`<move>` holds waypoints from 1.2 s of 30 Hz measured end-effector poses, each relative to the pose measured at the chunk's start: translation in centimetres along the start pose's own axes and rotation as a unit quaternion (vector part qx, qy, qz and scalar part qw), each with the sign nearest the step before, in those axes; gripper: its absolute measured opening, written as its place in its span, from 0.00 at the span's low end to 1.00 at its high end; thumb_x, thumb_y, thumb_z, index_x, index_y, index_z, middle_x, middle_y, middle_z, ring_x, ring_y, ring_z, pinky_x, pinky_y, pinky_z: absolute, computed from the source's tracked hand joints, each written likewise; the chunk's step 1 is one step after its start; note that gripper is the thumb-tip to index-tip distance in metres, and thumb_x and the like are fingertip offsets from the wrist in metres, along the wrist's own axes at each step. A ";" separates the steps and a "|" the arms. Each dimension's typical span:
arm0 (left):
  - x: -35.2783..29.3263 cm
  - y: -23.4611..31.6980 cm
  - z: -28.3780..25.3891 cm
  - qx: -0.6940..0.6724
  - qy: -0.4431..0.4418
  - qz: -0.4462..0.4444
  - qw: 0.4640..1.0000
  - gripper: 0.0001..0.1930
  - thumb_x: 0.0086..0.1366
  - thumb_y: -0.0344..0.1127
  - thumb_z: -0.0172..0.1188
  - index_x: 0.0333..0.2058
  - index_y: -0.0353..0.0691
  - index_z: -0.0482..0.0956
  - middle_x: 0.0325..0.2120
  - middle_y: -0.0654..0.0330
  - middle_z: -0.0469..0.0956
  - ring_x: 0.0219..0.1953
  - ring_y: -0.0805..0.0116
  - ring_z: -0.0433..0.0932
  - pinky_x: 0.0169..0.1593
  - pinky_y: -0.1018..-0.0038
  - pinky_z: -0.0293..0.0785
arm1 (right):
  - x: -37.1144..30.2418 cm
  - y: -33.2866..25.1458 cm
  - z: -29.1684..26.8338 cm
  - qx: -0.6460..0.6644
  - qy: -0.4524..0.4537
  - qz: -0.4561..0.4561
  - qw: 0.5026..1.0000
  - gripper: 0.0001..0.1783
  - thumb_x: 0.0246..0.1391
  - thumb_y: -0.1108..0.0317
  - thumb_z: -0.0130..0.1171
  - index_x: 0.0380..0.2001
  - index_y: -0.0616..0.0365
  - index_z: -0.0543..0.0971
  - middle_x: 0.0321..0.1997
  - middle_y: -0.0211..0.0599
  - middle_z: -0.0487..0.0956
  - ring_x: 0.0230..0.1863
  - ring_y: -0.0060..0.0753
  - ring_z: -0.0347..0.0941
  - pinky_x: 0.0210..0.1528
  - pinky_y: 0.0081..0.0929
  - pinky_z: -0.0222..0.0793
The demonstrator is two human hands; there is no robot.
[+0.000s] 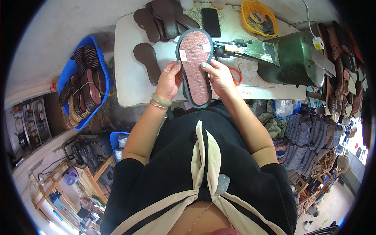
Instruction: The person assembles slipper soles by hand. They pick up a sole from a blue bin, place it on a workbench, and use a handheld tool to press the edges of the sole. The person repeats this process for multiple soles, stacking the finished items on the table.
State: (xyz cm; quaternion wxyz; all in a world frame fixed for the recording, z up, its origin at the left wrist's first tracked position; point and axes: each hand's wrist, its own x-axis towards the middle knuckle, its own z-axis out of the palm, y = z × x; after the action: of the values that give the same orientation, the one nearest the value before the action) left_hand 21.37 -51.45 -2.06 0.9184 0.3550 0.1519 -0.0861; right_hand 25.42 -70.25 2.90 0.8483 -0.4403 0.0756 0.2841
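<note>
Between both hands I hold up a shoe sole with a pinkish, crackle-patterned face and a dark grey rim. It stands lengthwise away from me, above the front of the white table. My left hand, with bangles at the wrist, pinches its left edge at the waist. My right hand grips the opposite edge, its thumb lying on the pink face. Other dark and pink edges show behind the sole's lower part; what they belong to is hidden. Just right of the sole's far end is the arm of a green sewing machine.
One brown sole lies left of my hands, with a pile of brown soles beyond. A black phone and a yellow basket are at the back. Far left hangs a blue basket of soles; stacked shoe parts stand right.
</note>
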 end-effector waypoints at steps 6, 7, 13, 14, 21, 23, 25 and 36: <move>-1.7 3.4 6.3 0.067 -0.063 -0.059 0.994 0.11 0.67 0.37 0.57 0.43 0.38 0.77 0.37 0.64 0.80 0.39 0.74 0.78 0.45 0.73 0.75 | -1.4 -2.9 -1.8 -0.128 -0.004 -0.002 0.992 0.15 0.55 0.71 0.60 0.45 0.66 0.79 0.42 0.30 0.80 0.40 0.19 0.73 0.46 0.18 0.67; -1.2 2.8 5.3 0.148 -0.091 -0.060 0.983 0.10 0.67 0.36 0.57 0.42 0.38 0.78 0.36 0.64 0.80 0.38 0.75 0.78 0.44 0.74 0.75 | -1.6 -3.4 -2.3 -0.161 -0.001 0.023 0.987 0.14 0.54 0.71 0.60 0.44 0.65 0.80 0.41 0.29 0.80 0.39 0.18 0.73 0.45 0.18 0.67; -0.6 -1.9 8.0 0.089 0.004 0.009 0.996 0.09 0.64 0.28 0.57 0.43 0.36 0.78 0.35 0.63 0.80 0.37 0.76 0.79 0.41 0.77 0.76 | -2.1 -1.7 -3.1 -0.363 0.141 -0.125 0.913 0.18 0.50 0.67 0.65 0.44 0.65 0.80 0.34 0.38 0.81 0.35 0.28 0.76 0.38 0.25 0.71; -0.3 -2.0 8.3 0.073 0.003 0.003 0.997 0.09 0.65 0.28 0.56 0.43 0.36 0.78 0.36 0.63 0.80 0.37 0.75 0.79 0.42 0.76 0.76 | -2.2 -1.6 -3.4 -0.451 0.140 -0.178 0.863 0.20 0.49 0.65 0.65 0.45 0.65 0.79 0.33 0.39 0.80 0.34 0.33 0.76 0.38 0.27 0.71; 2.9 -1.7 9.5 0.057 0.029 0.043 0.997 0.10 0.63 0.25 0.54 0.43 0.32 0.76 0.36 0.61 0.80 0.37 0.72 0.79 0.43 0.76 0.76 | -5.3 -4.7 -1.7 -0.748 0.064 -0.227 0.620 0.45 0.40 0.44 0.68 0.60 0.54 0.68 0.31 0.45 0.73 0.33 0.46 0.75 0.34 0.37 0.73; 4.6 -2.2 9.4 0.131 0.035 0.071 0.988 0.13 0.62 0.25 0.56 0.46 0.33 0.75 0.37 0.61 0.79 0.38 0.73 0.78 0.43 0.77 0.74 | -5.3 -6.3 -1.5 -0.780 0.074 -0.167 0.598 0.47 0.40 0.43 0.68 0.63 0.48 0.65 0.30 0.42 0.73 0.31 0.44 0.75 0.33 0.36 0.72; 6.6 -2.7 9.9 0.146 0.033 0.095 0.984 0.15 0.61 0.29 0.59 0.46 0.33 0.75 0.37 0.62 0.79 0.37 0.75 0.77 0.42 0.77 0.73 | -4.3 -8.1 -2.4 -0.781 0.102 -0.190 0.586 0.41 0.41 0.38 0.65 0.59 0.42 0.72 0.29 0.40 0.74 0.29 0.42 0.75 0.31 0.36 0.72; 11.2 -3.9 13.3 0.200 0.153 0.034 0.967 0.09 0.62 0.34 0.61 0.36 0.34 0.78 0.31 0.64 0.79 0.34 0.76 0.76 0.40 0.79 0.70 | -6.3 -7.1 -8.4 0.021 0.045 0.088 0.995 0.24 0.61 0.59 0.52 0.52 0.68 0.70 0.44 0.44 0.78 0.38 0.31 0.78 0.38 0.25 0.74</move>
State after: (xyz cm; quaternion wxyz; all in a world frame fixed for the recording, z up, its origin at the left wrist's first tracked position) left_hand 33.78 -63.91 1.03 0.7969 0.5455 0.2582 -0.0282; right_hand 25.16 -82.69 5.28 0.8247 -0.4263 0.1586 0.3360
